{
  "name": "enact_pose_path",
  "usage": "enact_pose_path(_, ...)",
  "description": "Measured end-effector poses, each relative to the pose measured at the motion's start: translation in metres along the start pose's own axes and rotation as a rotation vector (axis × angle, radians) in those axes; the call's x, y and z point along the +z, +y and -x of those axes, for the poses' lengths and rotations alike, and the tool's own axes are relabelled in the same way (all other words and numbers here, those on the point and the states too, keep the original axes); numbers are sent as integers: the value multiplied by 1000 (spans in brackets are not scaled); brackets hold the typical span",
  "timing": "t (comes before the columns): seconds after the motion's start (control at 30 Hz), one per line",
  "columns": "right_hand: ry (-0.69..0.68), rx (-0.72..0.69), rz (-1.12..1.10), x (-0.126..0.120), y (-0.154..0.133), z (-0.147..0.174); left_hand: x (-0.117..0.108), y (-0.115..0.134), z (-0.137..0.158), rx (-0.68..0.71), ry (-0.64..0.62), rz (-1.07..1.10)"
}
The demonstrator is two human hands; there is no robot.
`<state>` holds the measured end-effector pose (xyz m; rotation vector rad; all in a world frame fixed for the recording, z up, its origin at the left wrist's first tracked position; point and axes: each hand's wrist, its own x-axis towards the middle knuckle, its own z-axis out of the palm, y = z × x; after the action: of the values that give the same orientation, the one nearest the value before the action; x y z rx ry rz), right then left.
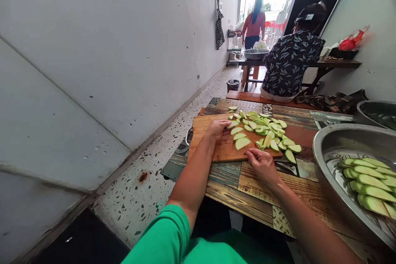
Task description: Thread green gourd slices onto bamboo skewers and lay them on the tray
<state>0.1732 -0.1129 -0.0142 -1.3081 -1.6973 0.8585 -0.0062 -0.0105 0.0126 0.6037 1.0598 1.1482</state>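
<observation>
My right hand (261, 164) is closed in a pinch on the near end of a thin skewer, low over the cutting board's front edge. Several half-round, green-skinned pale vegetable slices (242, 143) lie in a row from that hand towards my left. My left hand (217, 128) pinches the slice (232, 124) at the row's far end; its fingertips are partly hidden. Beneath both hands is the wooden cutting board (202, 144), with a metal handle at its left. A loose heap of cut slices (262, 123) covers the board's right part and spills onto the table.
A large metal basin (318, 144) at right holds skewered slices (371, 181); a dark pan (365, 109) stands behind it. The patterned table (222, 181) has its left edge near the board. Ahead, one person (292, 62) sits on a bench, another (254, 27) stands by the doorway.
</observation>
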Motion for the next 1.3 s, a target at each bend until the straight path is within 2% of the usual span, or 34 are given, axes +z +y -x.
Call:
enact_pose_path(0.1,22,3,-3,1,3,-2,6,-3,0,-18,34,11)
enact_pose_path(0.43,175,-62,17,-4,8,-4,19,-5,6,14,-56,102)
enact_pose_path(0.5,196,-84,34,-4,9,-4,20,-8,5,85,-11,48)
enact_pose_path(0.6,190,-102,71,-3,11,-5,19,-13,3,271,86,-98)
enact_pose_path(0.67,188,-107,85,-1,14,-6,20,-16,2,344,104,-192)
enact_pose_path(0.77,225,-114,92,2,18,-8,22,-18,5,252,-1,-247)
enact_pose_path(0.87,282,-126,108,3,19,-9,28,-23,10,138,-100,-209)
enact_pose_path(0.97,326,-135,121,4,18,-9,35,-29,15,98,-180,-120)
enact_pose_path(1.1,310,-155,118,5,16,-9,41,-34,21,-56,-348,31)
enact_pose_path(1.17,276,-164,111,5,15,-8,43,-34,23,-95,-357,61)
enact_pose_path(1.3,280,-200,131,4,11,-7,49,-33,27,-69,-276,121)
